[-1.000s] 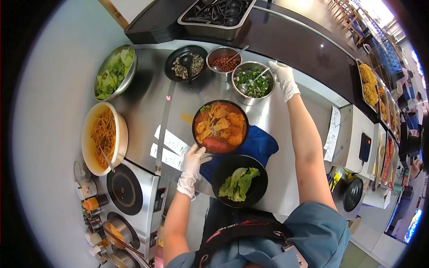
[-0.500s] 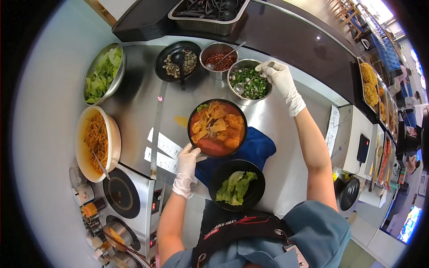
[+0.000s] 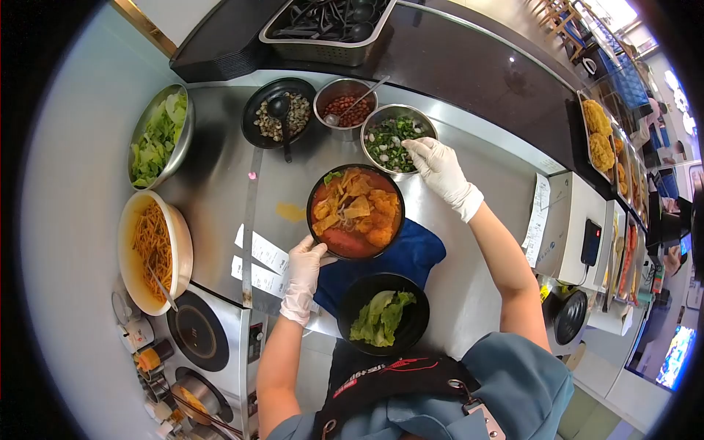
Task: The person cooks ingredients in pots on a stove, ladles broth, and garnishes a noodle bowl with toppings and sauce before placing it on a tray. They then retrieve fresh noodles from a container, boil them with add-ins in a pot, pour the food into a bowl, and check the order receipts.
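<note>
My left hand grips the lower left rim of a black bowl, its thumb up on the edge. Red broth, fried tofu-skin pieces and some lettuce fill that bowl. My right hand, its fingers pinched together, is at the near right rim of a steel bowl of chopped green onion. It seems to hold a spoon whose handle is mostly hidden by the fingers. Close to my body, a second black bowl contains lettuce leaves. A blue cloth lies under and between the two black bowls.
Along the back stand a steel pot of peanuts and a black bowl of chopped pickle with a ladle. Lettuce and fried strips are on the left, above an induction cooker. Paper slips lie beside my left hand.
My right hand has come down and toward me, from the right rim of the green onion bowl to its near right rim. The left hand keeps its hold on the soup bowl.
</note>
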